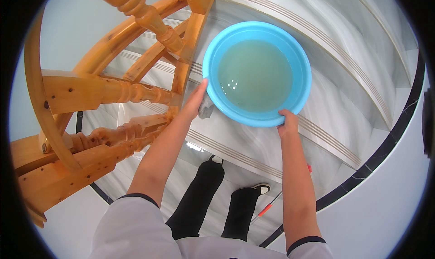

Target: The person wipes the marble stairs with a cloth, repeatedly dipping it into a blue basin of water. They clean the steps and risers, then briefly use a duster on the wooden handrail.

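Note:
A round light-blue plastic basin [256, 119] with cloudy water [256, 75] in it is in front of me, over the marble-patterned stair steps. My left hand [197, 97] is against the basin's left rim, its fingers mostly hidden below the edge. A grey cloth [206, 107] shows beside that hand, under the rim; whether the hand grips it too cannot be seen. My right hand [289, 122] grips the near right rim, thumb over the edge and fingers beneath.
Turned wooden balusters [136, 92] and a curved rail stand at the left. Stair treads with striped edges [326, 142] rise ahead. A thin pole with a red sleeve [265, 210] lies near my right foot. A white wall [380, 198] is at the right.

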{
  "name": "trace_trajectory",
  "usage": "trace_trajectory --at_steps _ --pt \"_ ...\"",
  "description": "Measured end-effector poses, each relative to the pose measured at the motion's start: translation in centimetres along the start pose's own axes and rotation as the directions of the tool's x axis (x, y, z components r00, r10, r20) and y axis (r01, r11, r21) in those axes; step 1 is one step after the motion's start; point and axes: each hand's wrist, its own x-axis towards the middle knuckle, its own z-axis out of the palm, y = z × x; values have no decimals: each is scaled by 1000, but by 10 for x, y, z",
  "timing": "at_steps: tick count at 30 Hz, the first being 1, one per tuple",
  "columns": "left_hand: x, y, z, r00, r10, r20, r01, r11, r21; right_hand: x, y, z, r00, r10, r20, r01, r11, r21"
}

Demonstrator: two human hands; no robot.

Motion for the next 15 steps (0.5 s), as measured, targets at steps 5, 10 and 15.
trace_trajectory --at_steps 5,10,15 --pt "13 24 6 993 -109 36 108 993 43 -1 0 -4 997 -54 64 52 998 33" --pt "23 35 23 980 -122 -160 139 985 98 -3 4 -7 994 -85 73 82 996 44" --pt "-3 30 23 988 -91 -125 102 991 87 -22 17 -26 989 -76 128 68 996 66"
